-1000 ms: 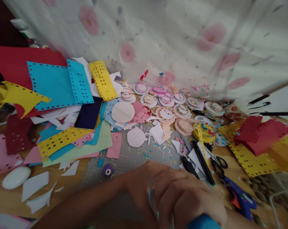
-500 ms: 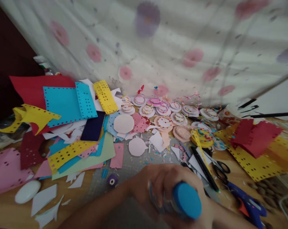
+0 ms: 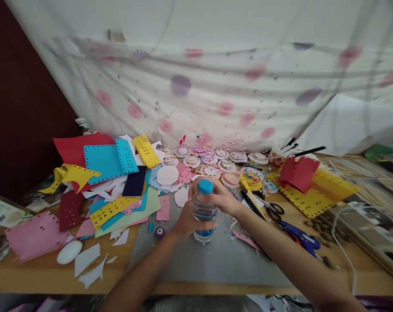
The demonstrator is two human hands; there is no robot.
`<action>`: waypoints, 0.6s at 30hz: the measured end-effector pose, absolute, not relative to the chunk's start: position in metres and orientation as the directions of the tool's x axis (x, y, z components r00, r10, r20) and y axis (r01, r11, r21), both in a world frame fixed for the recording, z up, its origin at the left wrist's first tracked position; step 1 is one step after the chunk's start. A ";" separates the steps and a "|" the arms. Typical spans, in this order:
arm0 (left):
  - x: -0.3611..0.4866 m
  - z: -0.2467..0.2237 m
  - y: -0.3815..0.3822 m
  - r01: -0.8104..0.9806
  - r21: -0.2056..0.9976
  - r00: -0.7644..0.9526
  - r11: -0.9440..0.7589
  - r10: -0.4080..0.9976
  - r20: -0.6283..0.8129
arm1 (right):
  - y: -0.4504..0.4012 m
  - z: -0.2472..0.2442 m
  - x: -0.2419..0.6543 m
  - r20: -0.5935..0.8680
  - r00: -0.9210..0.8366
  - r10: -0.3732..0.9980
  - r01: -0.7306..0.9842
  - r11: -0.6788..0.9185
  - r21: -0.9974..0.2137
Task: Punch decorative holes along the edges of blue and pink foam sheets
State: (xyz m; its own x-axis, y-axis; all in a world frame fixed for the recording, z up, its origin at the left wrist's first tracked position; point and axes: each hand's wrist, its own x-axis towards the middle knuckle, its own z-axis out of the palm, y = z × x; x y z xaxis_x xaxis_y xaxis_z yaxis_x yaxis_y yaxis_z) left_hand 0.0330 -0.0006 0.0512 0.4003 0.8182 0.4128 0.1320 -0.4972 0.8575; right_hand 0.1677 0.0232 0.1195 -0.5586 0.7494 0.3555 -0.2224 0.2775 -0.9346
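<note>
A clear water bottle (image 3: 202,212) with a blue cap (image 3: 205,186) stands upright at the middle of the grey cutting mat (image 3: 222,264). My left hand (image 3: 186,219) is wrapped around its body from the left, thumb across the front. From the right, my right hand (image 3: 225,198) grips the neck just below the cap. Whether the base rests on the mat or hovers slightly, I cannot tell. Behind the bottle lie round paper pieces, among them a pale pink disc (image 3: 181,197), partly hidden by my left hand.
Coloured paper, including a blue punched sheet (image 3: 102,162), is piled at left beside a dark phone (image 3: 134,182). Small decorated paper hats (image 3: 211,171) line the back. Black-handled scissors (image 3: 274,211), a blue glue gun (image 3: 300,237) and a yellow punched sheet (image 3: 326,195) lie at right.
The bottle has gone from tilted close to the camera to upright over the mat, farther away. Both hands moved with it and still hold it. The camera view has lifted and widened.
</note>
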 end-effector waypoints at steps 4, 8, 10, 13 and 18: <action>0.024 0.059 -0.021 -0.056 0.939 0.449 -0.339 0.832 0.327 | 0.004 0.137 0.175 0.282 -0.609 0.741 -0.047 0.321 -0.946; 0.011 0.068 -0.037 -0.097 0.959 0.399 -0.268 0.872 0.284 | -0.012 0.149 0.181 0.296 -0.603 0.740 -0.046 0.338 -0.940; 0.005 0.072 -0.044 -0.115 0.966 0.353 -0.230 0.900 0.256 | -0.020 0.151 0.182 0.325 -0.622 0.713 -0.099 0.340 -0.935; -0.002 0.079 -0.054 -0.147 0.982 0.317 -0.117 0.935 0.159 | -0.033 0.151 0.182 0.338 -0.609 0.718 -0.075 0.372 -0.925; -0.009 0.090 -0.068 -0.235 0.969 0.370 0.080 0.929 0.013 | -0.043 0.147 0.180 0.321 -0.526 0.788 -0.061 0.341 -0.938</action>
State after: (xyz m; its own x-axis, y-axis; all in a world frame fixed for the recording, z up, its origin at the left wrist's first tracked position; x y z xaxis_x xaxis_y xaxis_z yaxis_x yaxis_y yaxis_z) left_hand -0.0087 -0.0683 0.0896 0.3698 0.9290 0.0131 -0.2347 0.0797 0.9688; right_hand 0.1798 -0.0429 0.1466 -0.5261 0.7875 0.3209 -0.0612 0.3414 -0.9379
